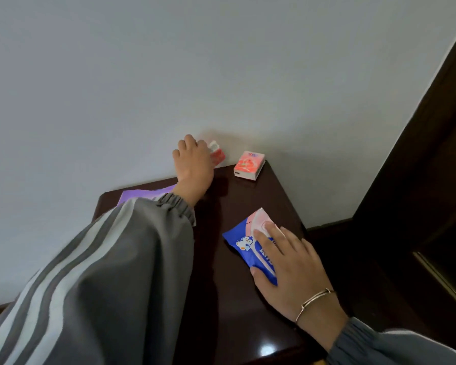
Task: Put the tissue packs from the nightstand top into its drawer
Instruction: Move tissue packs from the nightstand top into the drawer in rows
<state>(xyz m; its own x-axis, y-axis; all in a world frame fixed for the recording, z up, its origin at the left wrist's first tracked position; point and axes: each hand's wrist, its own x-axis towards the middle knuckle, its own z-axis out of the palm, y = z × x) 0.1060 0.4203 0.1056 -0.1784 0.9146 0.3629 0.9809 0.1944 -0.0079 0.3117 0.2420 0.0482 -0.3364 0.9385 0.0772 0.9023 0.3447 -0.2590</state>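
The dark nightstand tabletop point(234, 196) carries 3 tissue packs; its drawer is out of view. The blue pack point(244, 242), the largest, lies under the right hand point(292, 272), whose fairly straight fingers rest flat on it. The outstretched left hand point(194, 164) curls around a small red pack point(217, 154) by the wall, with the other red pack point(248, 165) just right of it. At that reach the slick wrapper could slip free.
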